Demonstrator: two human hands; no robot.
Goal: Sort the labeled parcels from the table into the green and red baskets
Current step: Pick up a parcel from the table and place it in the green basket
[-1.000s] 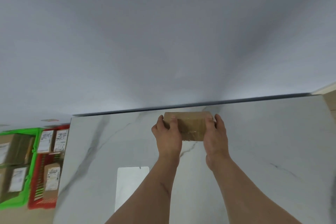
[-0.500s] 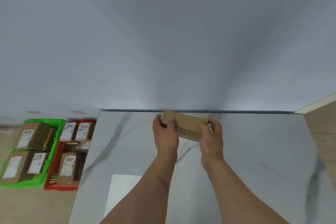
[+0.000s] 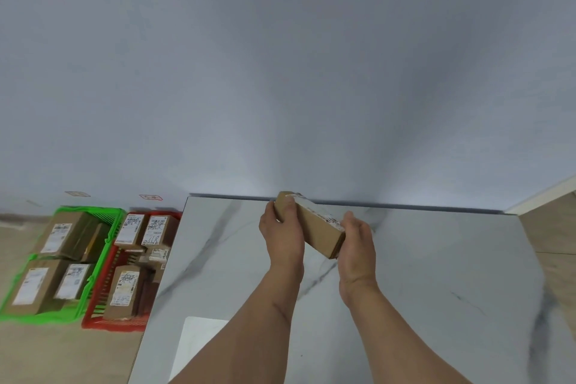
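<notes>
From the head view, I have the parcel [image 3: 311, 224] lifted off the table [image 3: 420, 274], held tilted between both hands above the far edge. My left hand [image 3: 282, 232] grips the far upper end, thumb over the near face and fingers wrapped round behind. My right hand [image 3: 357, 246] cups the lower near end, fingers curled against the end face. A white label runs along the top face; I cannot read it from here.

I judge it a stiff cardboard box, long and narrow, probably light, since both hands carry it by the ends with no sign of strain. The brown board looks dry and matte, so it should not slip, though any tape on it would be slicker. The corners and end flaps are the weak spots; squeezing there could crush them. The long side faces, near the middle, seem the safest hold for one hand.

To my left on the floor sit the green basket [image 3: 103, 246] and, just beside it, the red basket [image 3: 103, 299], against the table's side. Both already hold labelled boxes, so I would set this one down flat rather than drop it.
</notes>
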